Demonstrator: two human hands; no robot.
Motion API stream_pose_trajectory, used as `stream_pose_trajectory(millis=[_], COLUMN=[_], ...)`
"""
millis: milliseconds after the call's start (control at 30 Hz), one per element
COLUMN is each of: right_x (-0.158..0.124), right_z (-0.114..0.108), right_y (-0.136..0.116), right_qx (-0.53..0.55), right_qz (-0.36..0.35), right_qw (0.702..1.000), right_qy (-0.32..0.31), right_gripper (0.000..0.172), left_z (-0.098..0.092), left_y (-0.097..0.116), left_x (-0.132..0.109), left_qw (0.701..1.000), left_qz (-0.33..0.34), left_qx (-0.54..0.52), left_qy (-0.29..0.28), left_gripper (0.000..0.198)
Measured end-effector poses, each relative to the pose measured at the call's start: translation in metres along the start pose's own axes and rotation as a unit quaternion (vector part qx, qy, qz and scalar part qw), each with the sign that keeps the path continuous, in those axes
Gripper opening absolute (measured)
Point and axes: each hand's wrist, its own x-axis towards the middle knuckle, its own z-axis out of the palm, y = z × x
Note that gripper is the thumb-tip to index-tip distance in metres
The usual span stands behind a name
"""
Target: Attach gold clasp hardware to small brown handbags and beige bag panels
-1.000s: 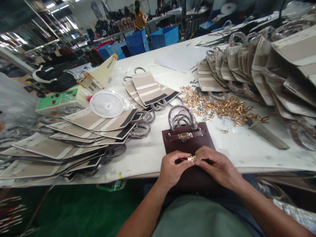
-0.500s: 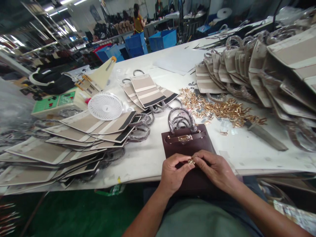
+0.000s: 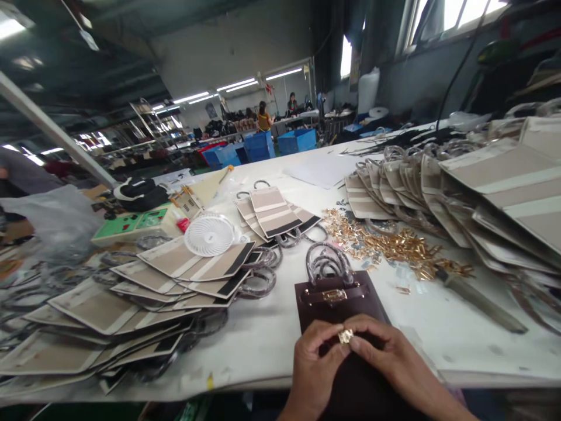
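Note:
A dark brown handbag (image 3: 337, 304) lies flat at the table's near edge, with its wrapped handles (image 3: 326, 263) pointing away and a gold clasp (image 3: 333, 295) on its strap. Over the bag's lower part, my left hand (image 3: 313, 365) and my right hand (image 3: 390, 365) pinch one small gold metal fitting (image 3: 345, 336) between their fingertips. Both hands are closed on it.
A heap of gold fittings (image 3: 394, 248) lies behind the bag. Stacks of beige bag panels lie at the left (image 3: 166, 280), the middle (image 3: 272, 213) and the right (image 3: 482, 193). A white fan (image 3: 209, 235) and a green device (image 3: 131, 225) sit left. People work at far tables.
The camera has tilted up, so the bag and my hands sit lower in view and the far hall shows. My hands still pinch the gold fitting over the bag.

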Motion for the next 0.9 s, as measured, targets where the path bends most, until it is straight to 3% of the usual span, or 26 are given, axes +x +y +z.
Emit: stream_pose_trajectory(millis=[100, 233, 300, 400, 467, 667, 767, 900], right_x=[0.007, 0.018, 0.021, 0.023, 0.023, 0.026, 0.031, 0.04], right_z=[0.006, 0.014, 0.017, 0.019, 0.018, 0.006, -0.005, -0.025], right_y=[0.006, 0.017, 0.02, 0.019, 0.018, 0.014, 0.015, 0.016], right_qx=[-0.023, -0.097, -0.115, -0.125, -0.122, -0.091, -0.075, -0.137], right_qz=[0.002, -0.018, -0.047, -0.095, -0.109, -0.1, -0.095, -0.093], right_qw=[0.997, 0.983, 0.979, 0.975, 0.977, 0.987, 0.984, 0.971], right_qy=[0.073, 0.153, 0.164, 0.159, 0.139, 0.087, 0.134, 0.175], right_gripper=[0.041, 0.045, 0.044, 0.04, 0.038, 0.035, 0.035, 0.034], left_z=[0.001, -0.006, -0.011, -0.017, -0.019, -0.018, -0.019, -0.018], left_y=[-0.008, -0.016, -0.015, -0.008, -0.002, 0.015, 0.022, 0.028], left_x=[-0.006, -0.004, 0.003, 0.021, 0.035, 0.064, 0.068, 0.067], left_qw=[0.998, 0.958, 0.936, 0.94, 0.941, 0.918, 0.952, 0.979], left_qz=[0.003, 0.045, 0.029, -0.036, -0.053, -0.003, -0.028, -0.047], left_qx=[0.04, 0.174, 0.22, 0.227, 0.248, 0.336, 0.223, 0.084], left_qy=[0.041, 0.223, 0.274, 0.251, 0.223, 0.211, 0.208, 0.178], left_gripper=[0.033, 0.059, 0.076, 0.093, 0.093, 0.038, 0.026, 0.045])
